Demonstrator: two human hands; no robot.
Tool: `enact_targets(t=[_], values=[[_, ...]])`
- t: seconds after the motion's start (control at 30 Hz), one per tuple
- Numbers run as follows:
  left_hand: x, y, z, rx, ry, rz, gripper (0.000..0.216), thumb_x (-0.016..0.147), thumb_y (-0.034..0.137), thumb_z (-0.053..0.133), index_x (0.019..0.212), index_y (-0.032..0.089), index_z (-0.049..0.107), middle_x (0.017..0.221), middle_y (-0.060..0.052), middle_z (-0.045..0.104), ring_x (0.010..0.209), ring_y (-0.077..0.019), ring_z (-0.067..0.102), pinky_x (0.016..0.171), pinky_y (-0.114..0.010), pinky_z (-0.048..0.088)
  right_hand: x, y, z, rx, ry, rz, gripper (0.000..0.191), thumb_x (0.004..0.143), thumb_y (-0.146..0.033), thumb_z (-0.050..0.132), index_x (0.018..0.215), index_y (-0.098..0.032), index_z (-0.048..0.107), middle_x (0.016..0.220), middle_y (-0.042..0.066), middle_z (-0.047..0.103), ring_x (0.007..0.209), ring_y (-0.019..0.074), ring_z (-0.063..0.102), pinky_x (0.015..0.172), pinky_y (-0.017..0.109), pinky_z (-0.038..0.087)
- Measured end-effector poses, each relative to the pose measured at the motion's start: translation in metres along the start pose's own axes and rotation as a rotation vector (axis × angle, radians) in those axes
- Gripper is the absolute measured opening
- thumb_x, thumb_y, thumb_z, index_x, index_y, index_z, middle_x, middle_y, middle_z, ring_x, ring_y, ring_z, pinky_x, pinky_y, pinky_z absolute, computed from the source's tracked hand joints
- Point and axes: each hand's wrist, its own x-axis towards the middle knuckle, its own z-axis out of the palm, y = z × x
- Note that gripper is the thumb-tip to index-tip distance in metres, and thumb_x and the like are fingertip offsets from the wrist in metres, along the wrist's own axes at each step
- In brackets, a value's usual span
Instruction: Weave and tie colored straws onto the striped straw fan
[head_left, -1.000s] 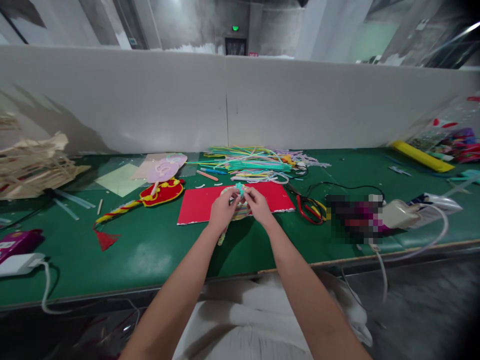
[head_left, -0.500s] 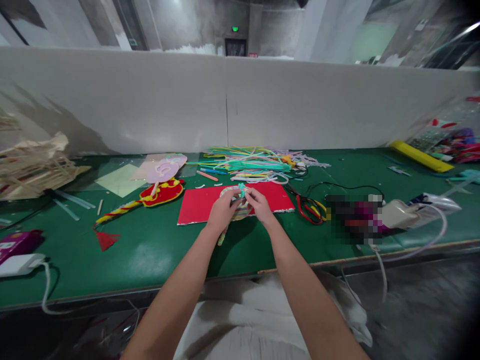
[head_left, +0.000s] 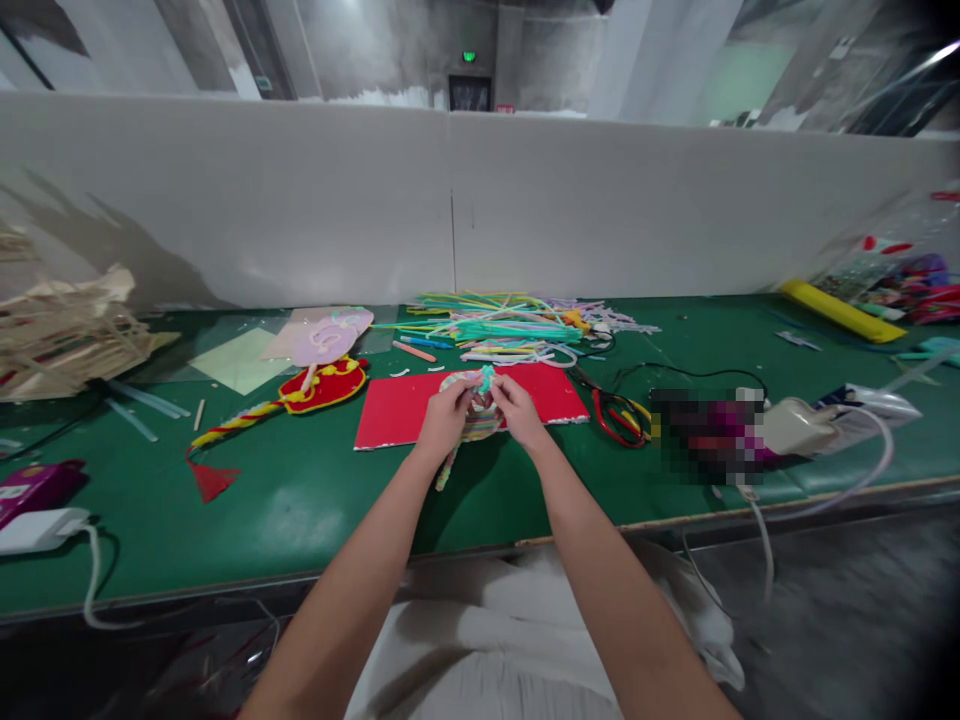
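Between my fingertips is a small turquoise piece of bent pipe cleaner point(head_left: 487, 379). My left hand point(head_left: 447, 412) pinches it from the left, and my right hand point(head_left: 519, 408) pinches it from the right. Below them lies a striped, multicoloured fan-shaped piece point(head_left: 480, 428) with a wrapped handle point(head_left: 445, 472) pointing toward me; my hands partly hide it. It rests over a red board point(head_left: 394, 408) whose front edge is ragged. I cannot make out whether the turquoise piece touches the striped one.
Behind the board lies a heap of coloured pipe cleaners point(head_left: 502, 325). Left are a red-and-yellow tasselled fan point(head_left: 326, 386) and a lilac piece point(head_left: 330, 338). Pliers with red handles point(head_left: 616, 420) lie right, near a cream glue gun point(head_left: 799, 428) and a yellow bar point(head_left: 844, 312). A grey partition point(head_left: 300, 200) stands behind.
My fingers have parted slightly around the turquoise piece, showing more of the striped piece between them. The things on the table have stayed in place.
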Motion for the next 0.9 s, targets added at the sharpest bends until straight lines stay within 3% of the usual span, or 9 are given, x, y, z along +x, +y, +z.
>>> enact_targets(t=[0.27,0.6,0.9], values=[[0.0032,-0.0034,0.0004,-0.032,-0.010,-0.029,0.023,0.083,0.024,0.040,0.095,0.016,0.059,0.071,-0.002,0.063,0.065,-0.0117,0.057,0.067,-0.023,0.045,-0.0004,-0.0001,-0.0005,-0.018,-0.001,0.017,0.029,0.079,-0.048,0.044,0.070,-0.021,0.045,0.065,0.000,0.050,0.054,0.0105,0.044,0.047,0.022,0.036],[-0.0046,0.0007,-0.0034,0.354,-0.038,0.081,0.026,0.085,0.019,0.037,0.103,0.021,0.056,0.093,-0.005,0.062,0.083,-0.0143,0.056,0.074,-0.024,0.041,0.0012,0.0026,0.0041,0.000,0.036,0.049,0.027,0.076,-0.045,0.048,0.082,-0.019,0.051,0.066,0.001,0.054,0.063,0.0146,0.053,0.051,0.025,0.041],[-0.0047,0.0048,-0.0018,0.287,0.002,0.050,0.017,0.083,0.026,0.044,0.095,0.023,0.056,0.091,-0.002,0.063,0.078,-0.0126,0.056,0.067,-0.021,0.040,0.0011,0.0006,0.0032,-0.032,0.078,-0.025,0.020,0.075,-0.039,0.051,0.077,-0.019,0.053,0.070,0.003,0.057,0.066,0.0156,0.056,0.058,0.027,0.045]])
